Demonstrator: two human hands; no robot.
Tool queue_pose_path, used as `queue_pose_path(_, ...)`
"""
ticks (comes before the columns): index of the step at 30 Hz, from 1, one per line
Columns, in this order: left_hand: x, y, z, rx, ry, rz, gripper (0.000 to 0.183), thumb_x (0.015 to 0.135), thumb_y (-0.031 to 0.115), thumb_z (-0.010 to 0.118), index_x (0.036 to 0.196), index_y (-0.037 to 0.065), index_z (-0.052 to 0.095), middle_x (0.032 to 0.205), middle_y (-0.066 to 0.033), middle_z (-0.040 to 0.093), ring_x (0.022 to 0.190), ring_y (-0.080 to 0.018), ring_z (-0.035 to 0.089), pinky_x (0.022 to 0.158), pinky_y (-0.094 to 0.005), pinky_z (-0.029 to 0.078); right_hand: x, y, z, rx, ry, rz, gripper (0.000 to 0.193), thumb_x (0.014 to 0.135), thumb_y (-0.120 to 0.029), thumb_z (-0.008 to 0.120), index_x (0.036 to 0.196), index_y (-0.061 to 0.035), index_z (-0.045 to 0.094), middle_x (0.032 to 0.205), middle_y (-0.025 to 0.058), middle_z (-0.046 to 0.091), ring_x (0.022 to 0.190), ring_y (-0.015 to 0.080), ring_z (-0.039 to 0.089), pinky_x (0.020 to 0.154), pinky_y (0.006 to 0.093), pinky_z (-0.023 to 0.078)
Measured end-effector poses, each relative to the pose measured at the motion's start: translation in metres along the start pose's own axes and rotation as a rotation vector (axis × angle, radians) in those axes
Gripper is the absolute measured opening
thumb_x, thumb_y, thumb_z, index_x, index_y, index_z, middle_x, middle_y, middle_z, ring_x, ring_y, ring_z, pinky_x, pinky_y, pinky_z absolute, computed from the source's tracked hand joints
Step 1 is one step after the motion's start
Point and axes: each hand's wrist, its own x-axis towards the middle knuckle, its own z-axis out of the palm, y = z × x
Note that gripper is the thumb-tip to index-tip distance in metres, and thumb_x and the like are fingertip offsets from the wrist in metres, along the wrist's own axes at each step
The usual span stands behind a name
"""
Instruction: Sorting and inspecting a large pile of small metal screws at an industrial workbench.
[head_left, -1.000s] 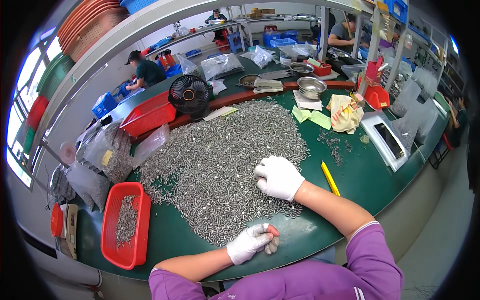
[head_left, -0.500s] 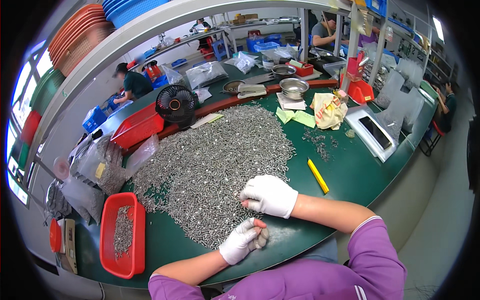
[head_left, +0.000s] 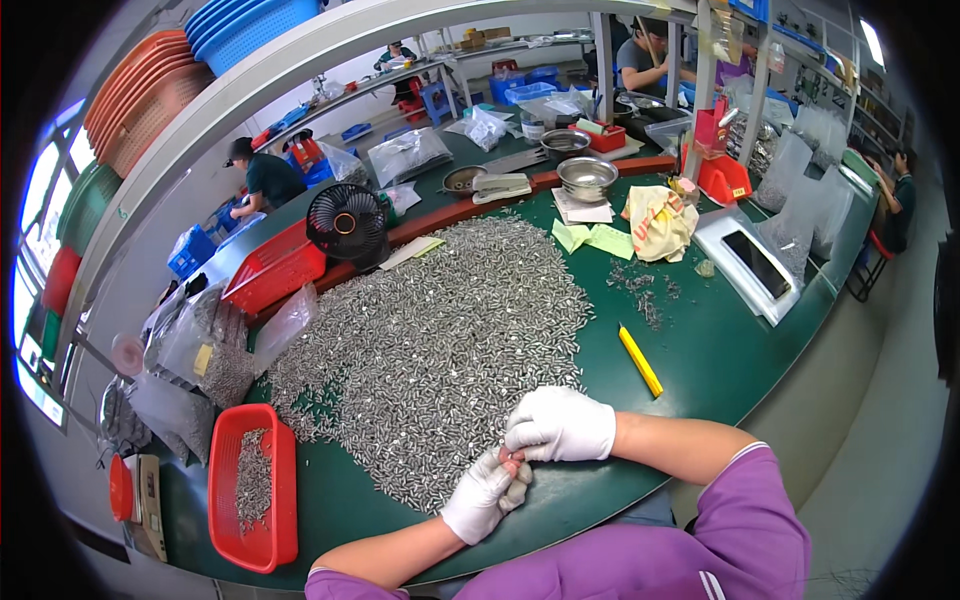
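Note:
A broad heap of small silvery metal pins (head_left: 450, 330) spreads over the green tabletop (head_left: 700, 345). At its near right edge my two gloved hands meet, fingertip to fingertip. My left hand (head_left: 480, 503), in a white glove with bare fingertips, is closed in a pinch. From the right my right hand (head_left: 562, 425), gloved alike, reaches over with its fingers pressed together against the left fingertips. Anything between them is too small or hidden to make out. To the left stands a red plastic basket (head_left: 285, 500) with a smaller lot of the pins inside.
A yellow cutter knife (head_left: 640, 360) lies right of the heap. Beyond it are a phone (head_left: 756, 264) on a white packet, a crumpled cloth bag (head_left: 660, 222) and metal bowls (head_left: 588, 178). A black fan (head_left: 347, 218) and filled plastic bags (head_left: 205, 355) stand left. Other people work farther back.
My right hand has moved down and slightly right from over the heap to meet the left. My left fingers have closed more toward it. The whole view has shifted slightly.

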Motion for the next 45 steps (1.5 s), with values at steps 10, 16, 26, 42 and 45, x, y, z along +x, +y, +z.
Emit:
queue_pose_path(10,0.001,-0.001,0.000,-0.009,0.052,0.045,0.016,0.095,0.024,0.055,0.105,0.011,0.054,0.085,-0.0026,0.059,0.061,-0.0077,0.046,0.054,-0.0199,0.037,-0.001,-0.005,0.006,0.165,0.000,0.161,0.012,0.079,-0.020,0.066,0.087,-0.0102,0.067,0.084,0.0073,0.064,0.081,0.0273,0.062,0.071,0.0377,0.050)
queue_pose_path(16,0.003,-0.004,0.000,0.010,0.055,0.070,0.022,0.094,0.027,0.056,0.110,0.011,0.054,0.087,-0.0008,0.060,0.066,-0.0058,0.049,0.057,-0.0182,0.040,0.000,-0.008,0.008,0.122,0.007,0.232,0.013,0.077,-0.019,0.069,0.084,-0.0077,0.065,0.082,0.0082,0.064,0.079,0.0280,0.063,0.071,0.0373,0.050)
queue_pose_path(26,0.006,-0.013,-0.013,-0.103,0.022,0.133,0.026,0.092,0.023,0.061,0.113,0.013,0.051,0.100,0.0010,0.060,0.088,-0.0089,0.058,0.070,-0.0199,0.045,0.006,-0.021,0.009,0.097,-0.008,0.275,0.015,0.073,-0.018,0.073,0.085,-0.0101,0.068,0.081,0.0081,0.065,0.081,0.0268,0.062,0.073,0.0359,0.050)
queue_pose_path(42,0.010,-0.014,-0.008,-0.021,0.027,0.123,0.022,0.095,0.030,0.055,0.106,0.011,0.051,0.087,-0.0036,0.061,0.063,-0.0075,0.049,0.054,-0.0196,0.038,0.000,-0.019,0.007,0.241,-0.031,0.543,0.015,0.077,-0.021,0.073,0.086,-0.0094,0.068,0.083,0.0077,0.063,0.081,0.0236,0.061,0.074,0.0323,0.049)
queue_pose_path(45,0.007,-0.014,-0.005,0.003,0.054,0.103,0.022,0.096,0.030,0.052,0.108,0.011,0.052,0.087,-0.0035,0.060,0.061,-0.0077,0.048,0.052,-0.0194,0.037,-0.002,-0.014,0.006,0.321,-0.098,0.566,0.017,0.080,-0.022,0.072,0.088,-0.0082,0.068,0.084,0.0075,0.064,0.083,0.0215,0.063,0.076,0.0313,0.050)
